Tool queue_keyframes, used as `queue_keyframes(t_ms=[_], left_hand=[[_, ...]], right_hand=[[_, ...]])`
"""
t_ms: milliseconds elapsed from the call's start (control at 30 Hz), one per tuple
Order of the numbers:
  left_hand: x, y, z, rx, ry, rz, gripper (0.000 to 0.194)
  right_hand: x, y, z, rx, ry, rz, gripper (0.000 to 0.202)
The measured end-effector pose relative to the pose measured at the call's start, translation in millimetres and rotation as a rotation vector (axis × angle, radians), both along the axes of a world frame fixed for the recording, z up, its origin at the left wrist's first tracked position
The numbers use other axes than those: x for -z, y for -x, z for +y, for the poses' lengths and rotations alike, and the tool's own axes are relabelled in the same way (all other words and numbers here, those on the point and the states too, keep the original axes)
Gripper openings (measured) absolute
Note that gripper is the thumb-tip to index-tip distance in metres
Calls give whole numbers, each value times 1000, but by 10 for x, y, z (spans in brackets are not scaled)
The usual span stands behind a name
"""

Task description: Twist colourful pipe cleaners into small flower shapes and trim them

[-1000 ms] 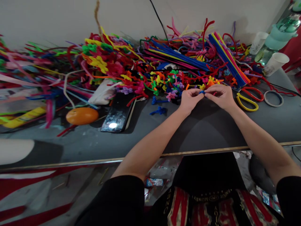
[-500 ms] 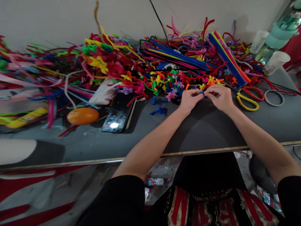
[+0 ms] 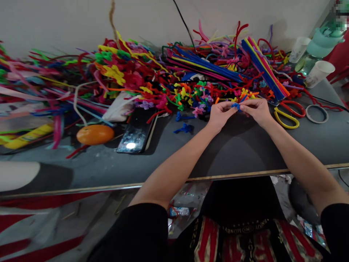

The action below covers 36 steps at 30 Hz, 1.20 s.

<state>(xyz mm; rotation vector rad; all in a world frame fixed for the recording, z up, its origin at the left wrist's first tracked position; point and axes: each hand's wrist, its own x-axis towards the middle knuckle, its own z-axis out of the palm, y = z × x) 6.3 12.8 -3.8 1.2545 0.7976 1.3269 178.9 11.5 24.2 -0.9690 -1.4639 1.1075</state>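
Between my fingertips is a small blue pipe-cleaner flower (image 3: 236,106), its petals partly covered by the fingers. My left hand (image 3: 220,113) pinches it from the left side. My right hand (image 3: 255,110) grips it from the right, thumb and forefinger pressed together, and a short blue stem end shows above those fingers. Left of my hands, a blue pipe-cleaner flower (image 3: 185,128) lies on the grey table (image 3: 212,160). Just behind it is another blue piece (image 3: 178,116). Small finished-looking flowers in several colours (image 3: 198,110) lie beyond my left hand.
Heaped pipe cleaners (image 3: 133,78) line the wall, with a straight bundle (image 3: 265,69) on top. Scissors with red and yellow handles (image 3: 287,118) and a grey tape ring (image 3: 317,114) lie right. A phone (image 3: 133,136), an orange fruit (image 3: 95,134), paper cups (image 3: 319,72) and a bottle (image 3: 313,52) stand around.
The blue flower has turned so more of its petals show between my fingers. My right hand has shifted slightly left and its fingers have changed grip.
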Motion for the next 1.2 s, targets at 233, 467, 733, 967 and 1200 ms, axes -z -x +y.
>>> queue_keyframes(t_ms=[233, 467, 733, 967, 1200], left_hand=[[1, 4, -17, -25, -69, 57, 37], [-20, 40, -29, -11, -117, 173, 30], [-49, 40, -62, -52, -175, 251, 16], [-86, -45, -89, -83, 19, 104, 12], [7, -99, -26, -115, 199, -8, 12]], right_hand=[[2, -5, 8, -53, 123, 41, 40], [-31, -36, 9, -154, 257, 28, 44], [-25, 12, -34, -144, 189, 10, 40], [-30, 81, -63, -97, 207, 95, 37], [-1, 107, -71, -92, 147, 74, 38]])
